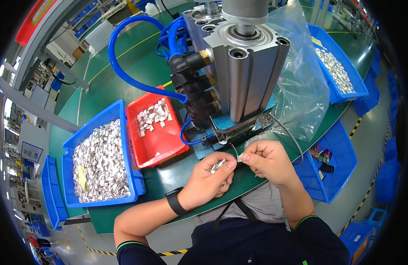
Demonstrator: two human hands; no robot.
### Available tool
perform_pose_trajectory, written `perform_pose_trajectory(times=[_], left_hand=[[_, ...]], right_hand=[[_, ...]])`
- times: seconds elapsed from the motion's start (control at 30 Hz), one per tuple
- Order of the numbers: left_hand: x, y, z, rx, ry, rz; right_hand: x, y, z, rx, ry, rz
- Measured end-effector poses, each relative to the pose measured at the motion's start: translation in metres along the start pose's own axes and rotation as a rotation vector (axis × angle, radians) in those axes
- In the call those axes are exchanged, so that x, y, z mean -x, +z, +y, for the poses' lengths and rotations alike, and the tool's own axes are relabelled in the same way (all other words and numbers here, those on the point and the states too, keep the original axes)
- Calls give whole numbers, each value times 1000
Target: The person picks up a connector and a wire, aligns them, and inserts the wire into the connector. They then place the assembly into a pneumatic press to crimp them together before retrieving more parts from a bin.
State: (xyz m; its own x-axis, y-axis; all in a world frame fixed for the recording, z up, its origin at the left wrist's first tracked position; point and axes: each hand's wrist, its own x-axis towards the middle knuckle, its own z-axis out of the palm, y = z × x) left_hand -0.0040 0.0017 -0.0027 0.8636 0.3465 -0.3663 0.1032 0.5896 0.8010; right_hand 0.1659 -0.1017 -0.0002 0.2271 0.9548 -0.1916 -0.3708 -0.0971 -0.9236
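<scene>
My left hand (211, 176), with a black band (174, 202) at its wrist, is closed around several small silvery-white pieces with thin leads (218, 166). Close beside it, my right hand (269, 161) pinches one small white piece (240, 157) between thumb and finger. A thin wire runs up from near that piece. Both hands are just in front of a pneumatic press (252, 66), whose blue base (246, 121) stands over the working spot. The fingers hide part of what each hand holds.
A red tray (162, 148) with some white pieces and a blue bin (102, 163) heaped with them stand on the left. At right are another filled blue bin (336, 70), a clear plastic bag (301, 97) and a lower blue bin (338, 170). Blue air hoses (113, 48) loop beside the press.
</scene>
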Motion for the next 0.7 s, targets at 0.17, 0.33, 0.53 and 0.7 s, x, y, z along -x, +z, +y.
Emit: perform_pose_trajectory(times=[0.17, 0.33, 0.53, 0.7], left_hand=[[0, 1, 2, 28, -24, 22], [-2, -2, 2, 36, -12, 13], [-1, -5, 3, 84, -18, -28], [-1, -7, 3, 62, -17, -58]], right_hand=[[-1, 0, 4, -36, -15, 15], [0, -2, 7, -69, 27, -83], [2, -1, 2, 84, 6, -104], [3, -2, 0, 61, 42, -157]])
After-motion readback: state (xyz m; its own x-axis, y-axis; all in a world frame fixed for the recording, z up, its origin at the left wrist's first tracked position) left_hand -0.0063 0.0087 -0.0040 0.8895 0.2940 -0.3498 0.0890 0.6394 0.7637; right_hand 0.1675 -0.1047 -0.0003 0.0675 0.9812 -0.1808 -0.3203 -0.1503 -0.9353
